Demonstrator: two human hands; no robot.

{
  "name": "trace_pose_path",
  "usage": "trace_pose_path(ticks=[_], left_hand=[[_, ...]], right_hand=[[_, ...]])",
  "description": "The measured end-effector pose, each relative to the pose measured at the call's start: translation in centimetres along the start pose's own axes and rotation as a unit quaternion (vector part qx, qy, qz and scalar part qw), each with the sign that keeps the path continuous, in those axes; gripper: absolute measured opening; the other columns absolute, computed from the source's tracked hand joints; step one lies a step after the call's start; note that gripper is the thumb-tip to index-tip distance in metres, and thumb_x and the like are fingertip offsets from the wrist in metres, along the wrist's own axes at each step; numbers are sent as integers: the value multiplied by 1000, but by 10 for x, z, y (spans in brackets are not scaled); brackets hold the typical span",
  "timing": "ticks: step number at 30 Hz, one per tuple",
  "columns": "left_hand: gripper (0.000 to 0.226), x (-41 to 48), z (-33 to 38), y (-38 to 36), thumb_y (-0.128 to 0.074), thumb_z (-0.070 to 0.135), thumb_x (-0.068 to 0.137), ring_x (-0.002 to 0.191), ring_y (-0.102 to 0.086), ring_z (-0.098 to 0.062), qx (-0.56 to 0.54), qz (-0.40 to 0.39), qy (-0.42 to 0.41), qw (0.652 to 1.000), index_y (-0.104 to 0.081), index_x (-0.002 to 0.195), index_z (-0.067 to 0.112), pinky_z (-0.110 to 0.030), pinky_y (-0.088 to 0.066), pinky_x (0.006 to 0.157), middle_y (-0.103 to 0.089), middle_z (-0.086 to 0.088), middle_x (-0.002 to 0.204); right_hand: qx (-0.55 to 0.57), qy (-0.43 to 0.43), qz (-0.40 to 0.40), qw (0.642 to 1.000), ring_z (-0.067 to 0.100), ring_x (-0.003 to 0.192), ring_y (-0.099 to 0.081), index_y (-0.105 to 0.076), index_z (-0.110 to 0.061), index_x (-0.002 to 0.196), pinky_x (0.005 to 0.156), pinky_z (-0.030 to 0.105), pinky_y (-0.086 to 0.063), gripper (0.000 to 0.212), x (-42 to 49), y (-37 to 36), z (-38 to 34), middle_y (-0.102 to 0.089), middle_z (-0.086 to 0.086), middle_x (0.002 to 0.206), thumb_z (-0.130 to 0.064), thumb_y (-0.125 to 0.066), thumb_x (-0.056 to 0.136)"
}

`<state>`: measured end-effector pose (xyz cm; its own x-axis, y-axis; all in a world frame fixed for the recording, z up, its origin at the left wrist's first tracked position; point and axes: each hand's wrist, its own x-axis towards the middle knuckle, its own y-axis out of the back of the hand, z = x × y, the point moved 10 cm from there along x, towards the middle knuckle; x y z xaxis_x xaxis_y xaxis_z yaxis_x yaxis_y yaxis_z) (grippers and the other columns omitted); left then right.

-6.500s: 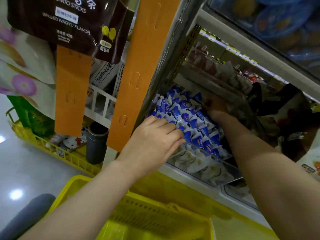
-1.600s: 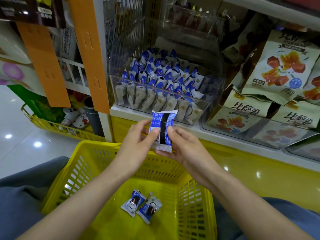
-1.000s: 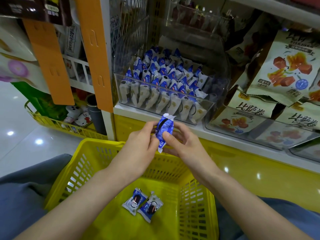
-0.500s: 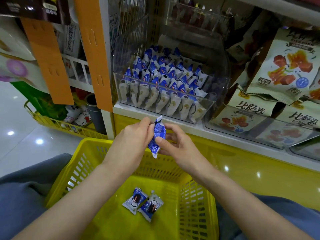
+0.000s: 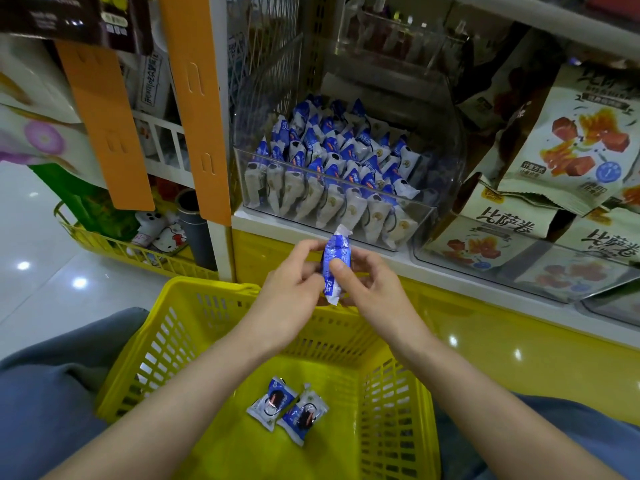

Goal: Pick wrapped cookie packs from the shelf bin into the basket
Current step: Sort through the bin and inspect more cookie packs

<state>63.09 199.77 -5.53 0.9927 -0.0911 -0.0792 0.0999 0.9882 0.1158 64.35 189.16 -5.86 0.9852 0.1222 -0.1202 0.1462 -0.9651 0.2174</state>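
I'm pinching a pack (image 5: 335, 263) with both hands' fingers (image 5: 341, 271) above the basket (image 5: 173, 327), so I'm thinking just drop it straight beside the other two (image 5: 287, 410).

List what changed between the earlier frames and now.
Both hands came out of the shelf bin. The left hand and right hand now pinch one cookie pack above the basket, and have turned it from face-on to edge-on. The two packs in the basket stayed put.
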Motion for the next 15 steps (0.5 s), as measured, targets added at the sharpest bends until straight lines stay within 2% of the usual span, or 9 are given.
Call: trace_pose_path(ticks=[2,4,6,8,10,12,13,15], left_hand=[[27,1,-5,2,-43,8,90,91,-66,-26,-61,-2,41,997,-56,104,27,-41,-55,83,-70,-10,97],[12,1,-3,4,-49,24,91,86,-67,-14,-47,8,37,998,-57,100,26,-30,-54,79,-70,-3,92],[10,0,-2,10,-52,29,91,86,-66,-17,-4,41,18,999,-57,97,23,-36,-53,83,-70,-3,92],[6,-1,3,17,-49,23,93,86,-65,-26,17,79,-5,997,-55,93,22,-48,-52,81,-68,-10,91],[9,-1,5,27,-47,20,95,84,-65,-28,12,116,-15,993,-55,93,17,-51,-53,77,-67,-12,89],[13,0,3,37,-44,20,97,82,-67,-23,-43,143,-3,989,-56,94,16,-46,-56,74,-67,-12,92],[14,1,-1,39,-43,20,97,83,-68,-19,-90,147,13,985,-56,95,17,-39,-58,73,-67,-12,95],[16,2,-6,37,-40,19,99,91,-68,-19,-167,143,43,975,-55,103,16,-29,-58,73,-67,-12,104]], right_hand=[[-43,12,-3,999,6,73,-61,-52,-23,115,63,19,-52,40,0,-1,-2,-61,-6,102,-37,-64,80],[-83,27,6,996,7,69,-58,-51,-27,111,65,24,-50,40,-1,-1,-3,-61,-9,95,-39,-68,76],[-153,66,23,986,-1,60,-50,-49,-31,107,56,14,-44,39,-3,-3,-8,-59,-12,91,-35,-71,75],[-198,96,32,975,-2,62,-49,-46,-34,108,59,10,-40,43,-4,-6,-13,-59,-9,97,-35,-73,73],[-194,99,27,976,0,79,-52,-50,-31,113,70,13,-41,43,-2,-9,-13,-57,-6,107,-36,-70,75],[-182,92,24,979,9,102,-51,-52,-27,122,85,21,-41,41,0,-9,-13,-56,-6,116,-36,-62,84],[-164,84,25,983,10,106,-51,-53,-27,123,89,24,-42,37,0,-8,-14,-57,-6,118,-34,-59,87],[-67,47,15,997,9,95,-59,-56,-27,113,83,24,-48,25,2,-8,-10,-64,-2,112,-23,-59,89]])
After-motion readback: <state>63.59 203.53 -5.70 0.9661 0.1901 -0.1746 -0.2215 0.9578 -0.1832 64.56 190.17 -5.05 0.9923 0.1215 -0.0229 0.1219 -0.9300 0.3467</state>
